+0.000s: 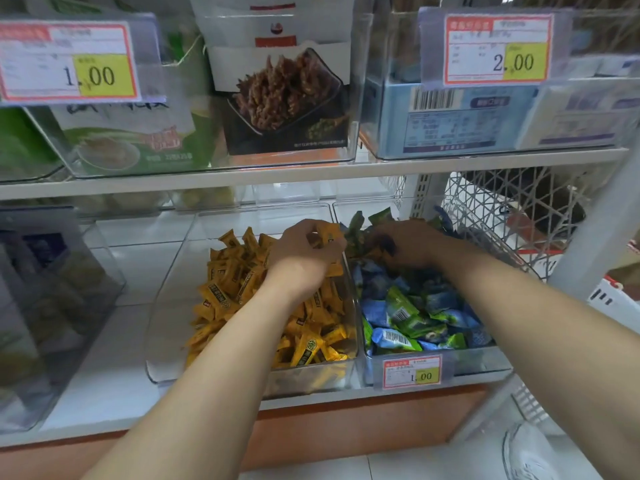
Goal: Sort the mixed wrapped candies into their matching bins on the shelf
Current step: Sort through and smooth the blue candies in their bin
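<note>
The yellow bin (166, 306), made of clear plastic, stands on the lower shelf (114, 375) and is heaped with yellow candies (228, 289). The left hand (306, 249) is over the back right corner of this bin. Its fingers (304, 227) are curled and clamped on a few yellow candies.

Just right of the yellow bin, side by side with it, stands a second bin (485, 362) with blue and green candies (408, 317) mixed together. The right hand (412, 245) lies palm down at the back of that second bin, near the left hand but apart from it. Its fingers go down among green candies and are mostly hidden, so I cannot tell if they are apart or clamped on something. A dark blue wrapper (388, 245) shows beside its thumb.

A price tag (412, 372) reading 1.00 hangs on the front of the second bin. Further right of the yellow bin is a white wire basket (502, 209). Above the yellow bin, on the upper shelf (311, 173), clear bins hold snack packs (284, 95).
</note>
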`<state>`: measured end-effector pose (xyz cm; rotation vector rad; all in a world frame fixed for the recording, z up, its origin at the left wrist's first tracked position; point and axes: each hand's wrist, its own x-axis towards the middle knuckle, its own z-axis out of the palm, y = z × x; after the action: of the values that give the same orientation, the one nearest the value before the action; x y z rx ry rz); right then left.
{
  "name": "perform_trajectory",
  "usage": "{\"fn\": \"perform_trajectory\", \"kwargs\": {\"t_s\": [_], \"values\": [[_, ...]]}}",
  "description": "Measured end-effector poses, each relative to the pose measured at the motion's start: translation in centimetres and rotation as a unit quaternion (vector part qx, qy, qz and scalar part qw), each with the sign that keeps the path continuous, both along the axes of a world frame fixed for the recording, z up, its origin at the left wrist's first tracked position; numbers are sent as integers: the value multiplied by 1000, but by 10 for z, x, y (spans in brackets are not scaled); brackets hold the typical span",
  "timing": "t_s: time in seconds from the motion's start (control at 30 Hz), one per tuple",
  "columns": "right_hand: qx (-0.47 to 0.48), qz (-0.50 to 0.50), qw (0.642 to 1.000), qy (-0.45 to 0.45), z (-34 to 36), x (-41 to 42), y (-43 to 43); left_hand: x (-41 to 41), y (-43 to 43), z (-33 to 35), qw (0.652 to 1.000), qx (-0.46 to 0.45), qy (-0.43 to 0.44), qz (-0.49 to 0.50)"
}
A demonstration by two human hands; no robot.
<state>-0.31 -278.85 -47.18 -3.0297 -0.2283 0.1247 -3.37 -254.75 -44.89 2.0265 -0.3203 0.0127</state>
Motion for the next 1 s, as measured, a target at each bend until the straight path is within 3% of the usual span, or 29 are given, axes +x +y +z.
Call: {"fn": "perform_trajectory", "kwargs": {"t_s": [0.37,0.57,0.77,0.93,1.0], "values": [[-35,16,994,-102,11,-22,8,-1,-9,2,1000,-21,18,2],[-26,29,993,-112,17,-31,4,-4,-14,1,998,-49,26,-1],[100,-6,988,-119,34,-42,-16,-2,-14,1,996,-72,43,-1],[231,-83,955,-166,51,-76,-21,-4,-14,7,990,-128,62,-18],[304,-58,938,-155,57,-94,-15,-8,-16,10,989,-133,65,-27]]}}
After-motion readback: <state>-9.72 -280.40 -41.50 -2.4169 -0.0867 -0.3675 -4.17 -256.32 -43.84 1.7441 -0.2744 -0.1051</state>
